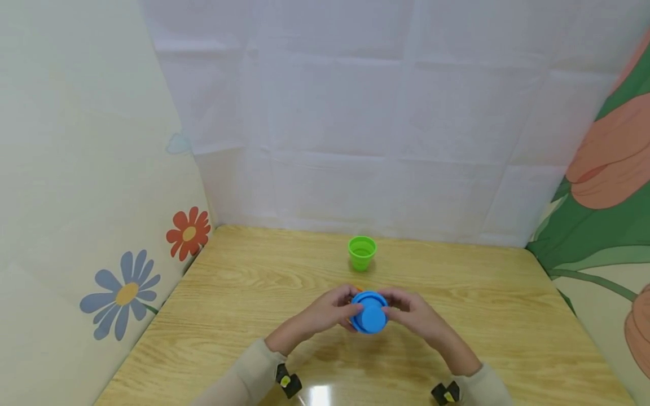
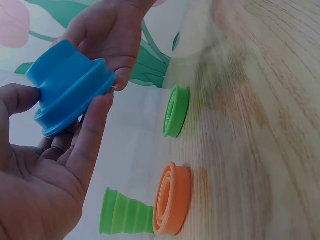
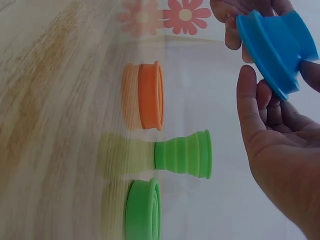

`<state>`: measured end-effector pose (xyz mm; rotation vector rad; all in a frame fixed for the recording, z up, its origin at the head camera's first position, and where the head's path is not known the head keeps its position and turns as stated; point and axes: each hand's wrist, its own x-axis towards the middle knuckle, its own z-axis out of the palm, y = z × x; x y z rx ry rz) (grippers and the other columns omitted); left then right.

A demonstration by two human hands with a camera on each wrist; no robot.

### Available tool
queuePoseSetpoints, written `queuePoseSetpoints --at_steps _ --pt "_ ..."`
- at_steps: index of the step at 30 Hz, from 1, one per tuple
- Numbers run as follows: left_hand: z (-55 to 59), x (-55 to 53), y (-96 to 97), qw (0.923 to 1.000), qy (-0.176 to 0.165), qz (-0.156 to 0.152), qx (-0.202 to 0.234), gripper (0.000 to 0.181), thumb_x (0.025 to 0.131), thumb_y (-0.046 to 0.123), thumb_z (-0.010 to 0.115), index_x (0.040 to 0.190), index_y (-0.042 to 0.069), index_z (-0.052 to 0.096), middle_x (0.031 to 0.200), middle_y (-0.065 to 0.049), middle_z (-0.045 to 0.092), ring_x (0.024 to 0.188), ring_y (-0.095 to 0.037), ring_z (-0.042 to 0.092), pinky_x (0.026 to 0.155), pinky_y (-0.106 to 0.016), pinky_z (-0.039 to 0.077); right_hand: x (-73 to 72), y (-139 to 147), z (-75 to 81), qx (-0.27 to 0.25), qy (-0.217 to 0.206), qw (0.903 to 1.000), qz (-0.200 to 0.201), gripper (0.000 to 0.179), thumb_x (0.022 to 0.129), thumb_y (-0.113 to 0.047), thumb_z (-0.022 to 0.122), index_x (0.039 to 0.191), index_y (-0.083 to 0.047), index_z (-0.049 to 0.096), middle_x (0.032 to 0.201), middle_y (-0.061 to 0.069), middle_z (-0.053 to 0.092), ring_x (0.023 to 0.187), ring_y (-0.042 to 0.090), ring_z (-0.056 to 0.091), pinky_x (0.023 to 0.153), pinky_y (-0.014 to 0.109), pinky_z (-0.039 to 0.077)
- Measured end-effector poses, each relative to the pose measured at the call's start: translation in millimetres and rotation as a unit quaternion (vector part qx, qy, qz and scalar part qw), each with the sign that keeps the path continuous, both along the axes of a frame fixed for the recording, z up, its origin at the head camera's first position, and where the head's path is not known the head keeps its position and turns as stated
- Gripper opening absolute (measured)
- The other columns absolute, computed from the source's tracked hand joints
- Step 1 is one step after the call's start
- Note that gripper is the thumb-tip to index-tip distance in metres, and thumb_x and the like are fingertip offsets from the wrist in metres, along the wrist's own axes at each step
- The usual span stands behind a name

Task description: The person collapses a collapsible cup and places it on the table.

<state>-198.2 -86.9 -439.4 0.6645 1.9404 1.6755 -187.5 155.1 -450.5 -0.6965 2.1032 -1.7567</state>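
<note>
A blue collapsible cup (image 1: 373, 319), partly folded, is held up off the table between both hands. Its round base faces the head camera. My left hand (image 1: 325, 310) grips it from the left, thumb on the base side and fingers under the rim, as the left wrist view shows. From the other side, my right hand (image 1: 412, 317) pinches the cup's edge between thumb and fingers. Beyond the hands a green cup (image 1: 361, 254) stands extended and upright. An orange cup (image 2: 172, 200), folded flat, and a folded green cup (image 2: 176, 111) lie on the table, mostly hidden in the head view.
The wood-grain table (image 1: 244, 270) ends at a white cloth (image 1: 325, 113) hanging behind it. Flower-printed sheets (image 1: 101, 169) flank it left and right. A small dark device (image 1: 288, 382) is strapped on each wrist.
</note>
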Motion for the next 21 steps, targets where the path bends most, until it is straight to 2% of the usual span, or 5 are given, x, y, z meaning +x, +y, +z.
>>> queuePoseSetpoints --at_steps 6,13,19,21 --pt "-1.6 0.0 3.1 0.9985 0.035 0.014 -0.04 0.028 0.092 0.025 0.06 0.109 0.004 0.054 0.099 -0.01 0.061 0.083 -0.019 0.064 0.071 -0.05 0.056 2.2 -6.6 1.1 0.039 0.03 0.9985 -0.024 0.031 0.093 -0.023 0.058 0.12 -0.009 0.057 0.111 0.009 0.059 0.099 0.02 0.053 0.083 0.031 0.051" --pt "-1.2 1.8 3.2 0.9905 0.089 0.019 -0.103 0.019 0.09 0.023 0.063 0.098 0.008 0.056 0.088 -0.004 0.06 0.074 -0.014 0.06 0.065 -0.044 0.057 6.1 -12.2 2.7 0.067 0.062 0.9953 -0.033 0.023 0.093 -0.02 0.059 0.114 -0.011 0.059 0.103 0.006 0.061 0.089 0.017 0.055 0.071 0.028 0.055" --pt "-3.6 0.9 4.1 0.9859 0.119 0.022 -0.116 0.015 0.087 0.018 0.064 0.098 0.01 0.057 0.084 -0.002 0.061 0.067 -0.012 0.06 0.06 -0.041 0.057 7.6 -14.4 3.9 0.085 0.09 0.9916 -0.038 0.022 0.092 -0.013 0.058 0.113 -0.009 0.06 0.101 0.007 0.06 0.086 0.014 0.053 0.065 0.025 0.054" --pt "-4.4 0.8 4.9 0.9873 0.115 0.021 -0.107 0.015 0.086 0.014 0.064 0.099 0.009 0.058 0.087 -0.003 0.061 0.068 -0.012 0.061 0.059 -0.04 0.057 7.7 -14.9 4.2 0.091 0.097 0.9904 -0.039 0.021 0.092 -0.011 0.057 0.113 -0.009 0.06 0.1 0.006 0.06 0.085 0.014 0.053 0.064 0.024 0.053"
